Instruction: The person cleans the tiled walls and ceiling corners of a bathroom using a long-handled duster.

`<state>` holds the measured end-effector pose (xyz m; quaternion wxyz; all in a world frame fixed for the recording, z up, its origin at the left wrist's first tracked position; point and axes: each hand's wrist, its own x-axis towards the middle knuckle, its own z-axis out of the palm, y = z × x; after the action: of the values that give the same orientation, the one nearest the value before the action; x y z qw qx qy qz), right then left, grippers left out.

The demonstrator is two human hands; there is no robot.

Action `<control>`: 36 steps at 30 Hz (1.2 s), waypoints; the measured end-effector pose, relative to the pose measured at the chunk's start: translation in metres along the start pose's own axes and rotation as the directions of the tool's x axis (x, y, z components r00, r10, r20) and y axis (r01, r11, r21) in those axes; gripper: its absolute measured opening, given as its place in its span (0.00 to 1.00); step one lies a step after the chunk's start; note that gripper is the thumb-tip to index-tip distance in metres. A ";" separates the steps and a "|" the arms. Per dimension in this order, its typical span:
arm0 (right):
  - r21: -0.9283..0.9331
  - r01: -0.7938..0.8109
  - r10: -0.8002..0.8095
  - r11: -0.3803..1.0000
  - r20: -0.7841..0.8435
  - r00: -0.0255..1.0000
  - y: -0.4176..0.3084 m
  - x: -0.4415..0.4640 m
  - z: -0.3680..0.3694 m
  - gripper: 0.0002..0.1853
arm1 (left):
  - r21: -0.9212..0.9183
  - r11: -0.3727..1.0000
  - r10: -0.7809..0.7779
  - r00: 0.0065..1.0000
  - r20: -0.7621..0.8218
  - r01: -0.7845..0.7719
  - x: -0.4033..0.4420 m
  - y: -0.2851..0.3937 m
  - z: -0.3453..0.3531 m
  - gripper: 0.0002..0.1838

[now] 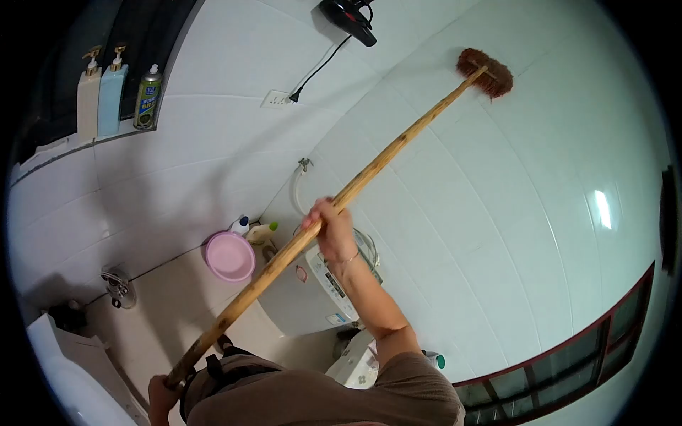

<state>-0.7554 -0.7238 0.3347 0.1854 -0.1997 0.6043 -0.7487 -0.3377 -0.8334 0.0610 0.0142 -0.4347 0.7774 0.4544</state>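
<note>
A long-handled scrub brush (383,157) runs diagonally across the view, with a rough wooden pole. Its reddish-brown bristle head (497,74) is up at the white tiled wall, at the upper right. My right hand (331,226) is wrapped round the middle of the pole, with a thin bracelet on the wrist. Down at the lower left, my left hand (162,392) grips the butt end of the pole beside my waist. Most of the left hand's fingers are hidden behind the pole.
A washing machine (291,295) stands below the pole, near a pink basin (230,256) and bottles (263,232). A hair dryer (349,20) hangs on the wall, plugged into a socket (277,99). Pump bottles (112,99) and a spray can (148,98) line the sill.
</note>
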 end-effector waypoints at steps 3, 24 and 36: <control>-0.018 0.187 -0.187 0.982 0.011 0.982 -0.041 0.041 -0.006 0.03 | -0.012 0.996 0.090 0.992 -0.087 -0.091 0.026 0.057 0.009 0.15; -0.069 0.500 -0.495 0.864 0.072 0.866 -0.282 0.280 -0.075 0.07 | -0.426 0.826 0.416 0.909 0.020 -0.369 0.107 0.404 0.058 0.13; -0.084 0.279 -0.250 0.957 0.255 0.934 -0.134 0.229 -0.110 0.13 | -0.247 0.968 0.059 0.994 0.089 -0.036 0.041 0.162 0.128 0.16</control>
<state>-1.0131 -0.7244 0.4624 0.1426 -0.3796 0.5883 -0.6996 -0.5224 -0.7344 0.0810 -0.0132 -0.3920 0.7238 0.5676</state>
